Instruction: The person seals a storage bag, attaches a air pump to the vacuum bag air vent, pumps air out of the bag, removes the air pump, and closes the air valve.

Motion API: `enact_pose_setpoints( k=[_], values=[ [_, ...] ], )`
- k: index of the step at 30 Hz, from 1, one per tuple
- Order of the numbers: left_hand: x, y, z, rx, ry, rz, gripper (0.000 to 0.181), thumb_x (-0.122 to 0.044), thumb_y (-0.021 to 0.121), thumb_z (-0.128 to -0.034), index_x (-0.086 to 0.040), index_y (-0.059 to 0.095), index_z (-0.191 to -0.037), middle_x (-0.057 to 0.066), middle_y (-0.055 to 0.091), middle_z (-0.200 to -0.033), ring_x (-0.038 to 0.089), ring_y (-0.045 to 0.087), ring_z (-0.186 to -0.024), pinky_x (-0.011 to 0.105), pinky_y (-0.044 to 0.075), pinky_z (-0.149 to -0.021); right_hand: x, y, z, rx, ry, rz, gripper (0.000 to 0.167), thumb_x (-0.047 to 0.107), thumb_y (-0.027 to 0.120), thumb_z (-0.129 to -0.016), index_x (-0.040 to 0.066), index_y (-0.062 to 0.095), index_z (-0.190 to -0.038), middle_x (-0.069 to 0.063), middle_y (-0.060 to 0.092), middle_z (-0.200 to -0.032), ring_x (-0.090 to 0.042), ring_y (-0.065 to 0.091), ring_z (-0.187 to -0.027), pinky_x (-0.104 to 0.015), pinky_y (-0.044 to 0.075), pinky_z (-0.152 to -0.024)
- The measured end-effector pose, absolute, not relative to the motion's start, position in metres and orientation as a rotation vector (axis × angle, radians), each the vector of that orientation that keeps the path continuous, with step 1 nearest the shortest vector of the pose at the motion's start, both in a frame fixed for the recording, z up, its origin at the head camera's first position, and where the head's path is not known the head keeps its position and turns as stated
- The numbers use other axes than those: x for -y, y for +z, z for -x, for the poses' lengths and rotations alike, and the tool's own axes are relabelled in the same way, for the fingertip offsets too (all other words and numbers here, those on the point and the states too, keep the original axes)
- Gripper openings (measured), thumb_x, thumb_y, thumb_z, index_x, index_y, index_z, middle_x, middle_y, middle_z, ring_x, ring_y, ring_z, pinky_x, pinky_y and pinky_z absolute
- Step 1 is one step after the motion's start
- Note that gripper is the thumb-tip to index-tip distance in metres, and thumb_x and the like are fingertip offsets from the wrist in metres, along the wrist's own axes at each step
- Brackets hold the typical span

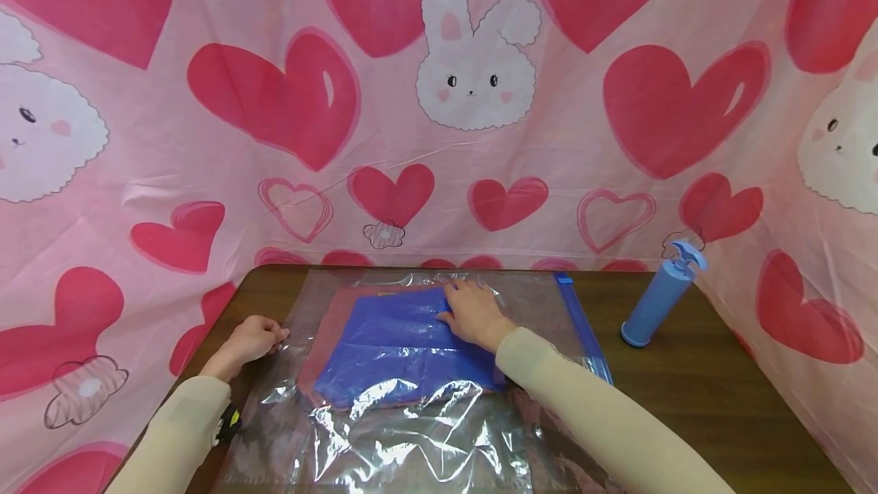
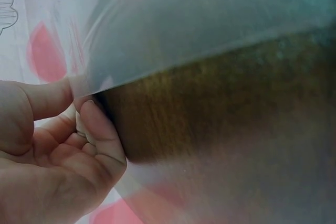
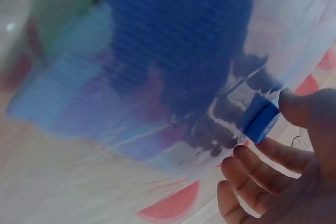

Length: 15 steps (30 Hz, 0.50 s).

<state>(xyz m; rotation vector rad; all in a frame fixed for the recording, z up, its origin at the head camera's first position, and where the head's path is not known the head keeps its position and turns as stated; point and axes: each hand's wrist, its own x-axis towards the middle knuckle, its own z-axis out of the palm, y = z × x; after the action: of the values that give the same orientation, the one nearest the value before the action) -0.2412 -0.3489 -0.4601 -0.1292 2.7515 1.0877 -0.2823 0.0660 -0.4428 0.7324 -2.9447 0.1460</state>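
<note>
Left hand (image 1: 252, 335) pinches the left edge of a clear plastic bag (image 1: 411, 452) lying on a brown bench (image 1: 706, 387); right hand (image 1: 475, 312), well apart from it, pinches the bag's small blue cap (image 3: 262, 121).

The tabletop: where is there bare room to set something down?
The widest bare patch of tabletop lies on the near side of the blue pump, with the right sleeve on its left. A narrower strip runs between the pump and the blue zip strip. The middle is crowded: the clear bag covers it.
</note>
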Motion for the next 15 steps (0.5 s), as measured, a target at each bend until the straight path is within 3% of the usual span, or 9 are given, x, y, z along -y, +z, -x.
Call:
enact_pose_setpoints(
  k=[9,15],
  values=[
    [0.3497,-0.46,0.2413,-2.742,1.092,0.133,0.028,-0.014,0.062,-0.1041,0.0,0.066,-0.079,0.005,0.057,-0.074,0.023,0.054,-0.075,0.036,0.043,-0.068,-0.0664,-0.4424,0.2831,2.929,0.128,-0.782,0.023,0.022,0.077,-0.094,0.008,0.067,-0.11,-0.015,0.068,-0.119,-0.038,0.065,-0.116,-0.063,0.047,-0.103],
    [0.3496,-0.4606,0.2412,-2.745,1.095,0.129,0.029,-0.014,0.061,-0.1044,0.0,0.066,-0.08,0.005,0.057,-0.073,0.023,0.054,-0.075,0.036,0.043,-0.068,-0.0646,-0.4416,0.2835,2.973,0.114,-0.779,0.029,0.016,0.076,-0.09,0.008,0.067,-0.116,-0.016,0.066,-0.123,-0.038,0.062,-0.12,-0.063,0.046,-0.104]
  ],
)
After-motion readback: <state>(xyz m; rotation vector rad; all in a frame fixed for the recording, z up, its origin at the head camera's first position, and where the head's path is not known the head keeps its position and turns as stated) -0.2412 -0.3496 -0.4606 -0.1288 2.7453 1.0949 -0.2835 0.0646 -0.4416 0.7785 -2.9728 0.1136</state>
